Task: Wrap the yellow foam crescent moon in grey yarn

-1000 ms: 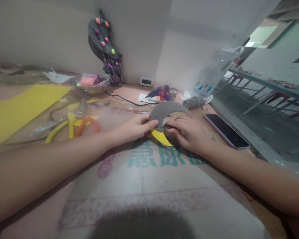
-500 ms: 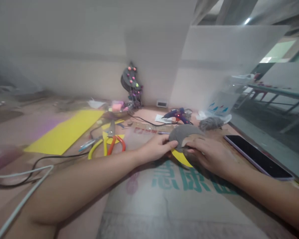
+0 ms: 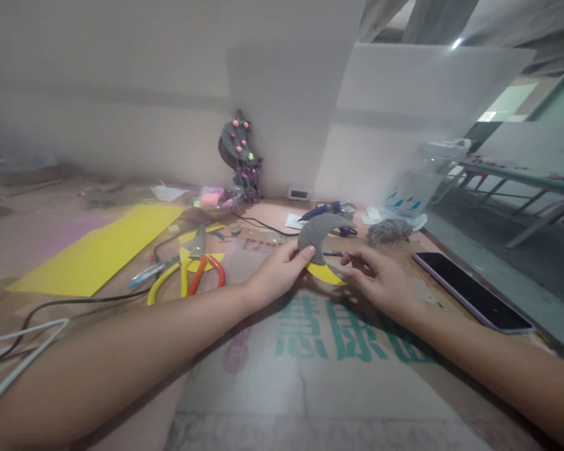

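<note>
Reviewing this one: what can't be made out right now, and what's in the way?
All in the head view:
Left hand: fingers beneath the crescent, hidden by it.
Right hand: whether its fingertips touch the yellow piece; too small and blurred.
Glue gun: partly hidden behind the crescent.
White display: reading too small.
Black cable: cut off by the left edge.

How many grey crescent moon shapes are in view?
2: one grey crescent is in the left hand; the other, a ball-studded crescent, stands at the back by the wall. No others show, though clutter could hide some.
</note>
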`<state>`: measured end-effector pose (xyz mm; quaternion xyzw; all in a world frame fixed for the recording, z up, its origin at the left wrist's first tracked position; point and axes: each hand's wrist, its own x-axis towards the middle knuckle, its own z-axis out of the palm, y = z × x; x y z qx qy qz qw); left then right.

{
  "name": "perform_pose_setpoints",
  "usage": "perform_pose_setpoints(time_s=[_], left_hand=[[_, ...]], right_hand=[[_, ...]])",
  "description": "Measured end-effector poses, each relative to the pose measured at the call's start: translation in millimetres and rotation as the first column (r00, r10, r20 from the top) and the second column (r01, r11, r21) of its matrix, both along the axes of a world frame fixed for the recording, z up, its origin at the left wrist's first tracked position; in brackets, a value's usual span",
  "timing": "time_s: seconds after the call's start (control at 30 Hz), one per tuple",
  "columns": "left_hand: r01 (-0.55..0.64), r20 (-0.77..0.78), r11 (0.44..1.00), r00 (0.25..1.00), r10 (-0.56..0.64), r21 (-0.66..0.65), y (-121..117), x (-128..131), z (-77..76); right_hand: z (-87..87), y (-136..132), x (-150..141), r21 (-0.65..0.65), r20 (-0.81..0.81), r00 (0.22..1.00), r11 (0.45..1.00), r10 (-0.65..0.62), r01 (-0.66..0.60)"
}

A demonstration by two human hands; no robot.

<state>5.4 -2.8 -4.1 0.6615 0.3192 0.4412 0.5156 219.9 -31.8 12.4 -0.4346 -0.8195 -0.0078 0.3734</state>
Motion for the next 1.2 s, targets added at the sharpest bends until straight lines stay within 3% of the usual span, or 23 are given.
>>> perform_pose_setpoints(time_s=[0.3,0.57,0.67,0.77,0.9,1.03,1.2], left_hand=[[0.122,-0.126,0.992,0.984,-0.123,-0.015,-13,-3,8.5],[0.13,-0.25,0.989,0.962,-0.108,0.071,-12,-4,8.0],[0.13,-0.217,0.99,0.969,-0.117,0.047,-12,-4,7.8],[0.152,-0.096,0.988,0.984,-0.152,-0.015,-11,-3,6.5],[0.142,-0.027,0.988,0.989,-0.144,-0.058,-10,-3,5.3],[0.144,-0.019,0.989,0.989,-0.144,-0.022,-10,-4,6.4],[0.156,-0.033,0.988,0.987,-0.156,-0.019,-11,-4,7.1]], right_hand=[[3.5,-7,-21,-0.272,-0.262,0.964,0.954,0.05,-0.123],[3.3,-11,-22,-0.325,-0.263,0.963,0.934,0.064,-0.151],[1.0,-10,-18,-0.338,-0.271,0.959,0.924,0.086,-0.178],[-1.9,-6,-8,-0.206,-0.206,0.966,0.958,0.157,-0.199],[-3.6,0,5,0.03,0.038,0.974,0.974,0.222,-0.223],[-4.9,3,10,0.113,0.171,0.974,0.979,0.15,-0.171],[-5.8,3,9,0.175,0.221,0.969,0.974,0.107,-0.147]])
